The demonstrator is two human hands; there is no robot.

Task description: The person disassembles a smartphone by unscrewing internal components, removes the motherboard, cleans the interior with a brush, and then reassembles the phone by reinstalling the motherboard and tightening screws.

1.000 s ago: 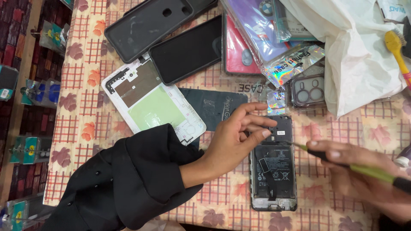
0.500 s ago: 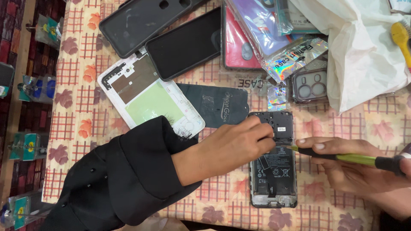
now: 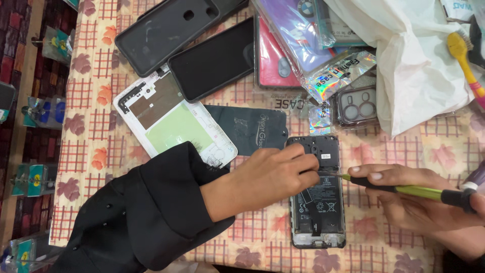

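An opened phone (image 3: 319,212) with its back cover off lies on the checked tablecloth (image 3: 96,156), its battery and dark upper plate exposed. My left hand (image 3: 268,177), in a black sleeve, rests its fingers on the phone's upper left part and holds it down. My right hand (image 3: 419,202) grips a green and black screwdriver (image 3: 404,189). The thin metal tip of the screwdriver touches the phone just below the dark upper plate, next to my left fingertips.
A white phone frame (image 3: 172,119), a dark glass sheet (image 3: 250,129), two black phone cases (image 3: 166,30) and a black screen lie at the back. Packaged cases (image 3: 338,76), a white plastic bag (image 3: 414,60) and a yellow brush (image 3: 465,58) crowd the back right.
My left hand has slid further onto the phone's upper part. The screwdriver has moved left, and its tip now sits on the phone.
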